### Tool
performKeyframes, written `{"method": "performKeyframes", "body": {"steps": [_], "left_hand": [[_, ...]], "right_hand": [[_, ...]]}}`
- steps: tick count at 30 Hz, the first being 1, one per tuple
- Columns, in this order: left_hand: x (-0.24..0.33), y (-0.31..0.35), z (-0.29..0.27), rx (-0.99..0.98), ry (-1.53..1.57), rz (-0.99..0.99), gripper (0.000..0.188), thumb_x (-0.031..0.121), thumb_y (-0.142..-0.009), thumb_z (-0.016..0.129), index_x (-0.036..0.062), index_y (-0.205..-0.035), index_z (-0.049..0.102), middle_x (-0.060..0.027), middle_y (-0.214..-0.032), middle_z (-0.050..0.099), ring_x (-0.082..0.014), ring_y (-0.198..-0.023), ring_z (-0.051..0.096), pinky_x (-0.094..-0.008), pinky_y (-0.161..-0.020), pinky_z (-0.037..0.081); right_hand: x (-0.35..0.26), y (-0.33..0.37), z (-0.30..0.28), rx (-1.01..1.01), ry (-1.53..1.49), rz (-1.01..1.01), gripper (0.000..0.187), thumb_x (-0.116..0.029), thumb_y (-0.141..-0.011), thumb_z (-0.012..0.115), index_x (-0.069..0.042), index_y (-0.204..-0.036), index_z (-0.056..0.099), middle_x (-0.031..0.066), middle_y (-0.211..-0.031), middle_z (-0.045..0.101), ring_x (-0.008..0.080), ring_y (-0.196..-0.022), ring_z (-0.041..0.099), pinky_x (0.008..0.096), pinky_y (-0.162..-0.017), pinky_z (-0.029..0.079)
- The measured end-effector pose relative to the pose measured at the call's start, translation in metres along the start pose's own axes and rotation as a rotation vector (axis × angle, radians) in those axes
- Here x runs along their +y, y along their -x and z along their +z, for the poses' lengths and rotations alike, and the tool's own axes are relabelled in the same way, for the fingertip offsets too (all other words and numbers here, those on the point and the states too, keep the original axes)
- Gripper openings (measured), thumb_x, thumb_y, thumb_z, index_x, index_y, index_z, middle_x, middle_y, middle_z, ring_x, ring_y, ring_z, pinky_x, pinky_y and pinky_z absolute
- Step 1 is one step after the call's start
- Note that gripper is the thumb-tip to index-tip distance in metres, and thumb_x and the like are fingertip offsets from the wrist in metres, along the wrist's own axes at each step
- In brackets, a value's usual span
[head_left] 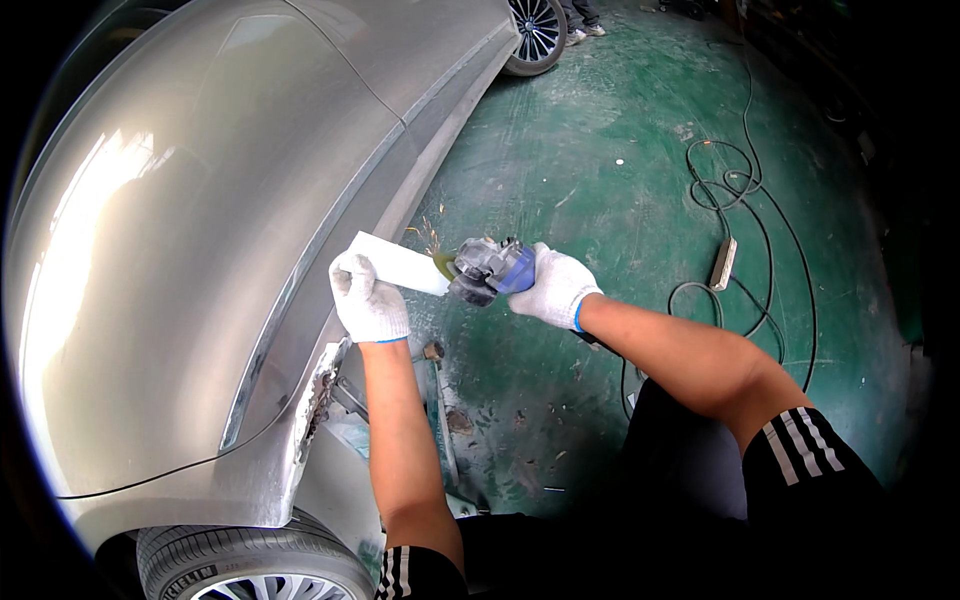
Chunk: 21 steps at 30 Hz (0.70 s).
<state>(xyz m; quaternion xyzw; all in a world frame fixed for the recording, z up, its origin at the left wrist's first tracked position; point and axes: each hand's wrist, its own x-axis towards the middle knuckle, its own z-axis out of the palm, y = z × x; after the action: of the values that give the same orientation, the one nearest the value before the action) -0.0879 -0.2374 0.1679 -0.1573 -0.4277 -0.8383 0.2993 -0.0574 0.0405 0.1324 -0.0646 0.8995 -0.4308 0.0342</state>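
A: While both forearms come up from the bottom edge, which way does the grinder point?

B: Long axis runs left-right. Disc end faces left, at the white sheet piece; a few sparks there. Grey-blue body sits in front of the car sill, above the green floor.

A: Hands?

B: Right hand, white glove, clenched round the grinder's rear end. Left hand, gloved, fist grasping the sheet piece's near end, arm nearly straight up.

A: Farther out?

B: Front tyre bottom left, silver car door above it. White power strip with black cable loops right. Rear wheel at top.
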Motion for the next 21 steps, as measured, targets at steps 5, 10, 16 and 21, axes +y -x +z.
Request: {"method": "performKeyframes", "body": {"steps": [5,10,16,21], "left_hand": [[0.005,-0.007,-0.009,-0.008,-0.009,0.024,0.017,0.001,-0.096,0.074,0.01,-0.108,0.066,-0.0025,-0.106,0.07,-0.0184,-0.103,0.066,-0.0378,-0.099,0.054],[-0.003,-0.005,-0.009,-0.013,-0.016,0.006,0.016,0.003,-0.097,0.074,0.0107,-0.109,0.066,-0.0024,-0.106,0.07,-0.0186,-0.105,0.066,-0.0392,-0.101,0.054],[0.002,-0.005,-0.005,0.01,0.011,0.018,0.017,-0.002,-0.095,0.072,0.0094,-0.106,0.067,-0.0022,-0.102,0.071,-0.0166,-0.1,0.067,-0.0356,-0.097,0.054],[-0.002,-0.001,0.0,0.008,0.007,0.02,0.016,-0.002,-0.095,0.072,0.0087,-0.105,0.066,-0.0016,-0.1,0.07,-0.0161,-0.097,0.067,-0.0348,-0.096,0.054]], "right_hand": [[0.005,-0.002,0.001,-0.013,0.02,-0.013,0.058,-0.032,-0.073,0.076,0.003,-0.117,0.06,0.0287,-0.111,0.072,0.0439,-0.107,0.071,0.046,-0.095,0.056],[0.004,-0.002,0.002,0.014,-0.005,-0.025,0.059,-0.032,-0.072,0.077,0.003,-0.116,0.06,0.0292,-0.11,0.072,0.044,-0.107,0.071,0.0461,-0.094,0.056],[0.008,-0.003,0.002,0.003,0.022,-0.027,0.059,-0.033,-0.072,0.077,0.003,-0.116,0.06,0.0293,-0.11,0.072,0.0441,-0.107,0.071,0.0455,-0.095,0.056],[0.005,-0.001,0.001,0.008,-0.01,-0.025,0.059,-0.033,-0.072,0.077,0.003,-0.116,0.06,0.0295,-0.111,0.072,0.0441,-0.108,0.071,0.0455,-0.095,0.056]]}}
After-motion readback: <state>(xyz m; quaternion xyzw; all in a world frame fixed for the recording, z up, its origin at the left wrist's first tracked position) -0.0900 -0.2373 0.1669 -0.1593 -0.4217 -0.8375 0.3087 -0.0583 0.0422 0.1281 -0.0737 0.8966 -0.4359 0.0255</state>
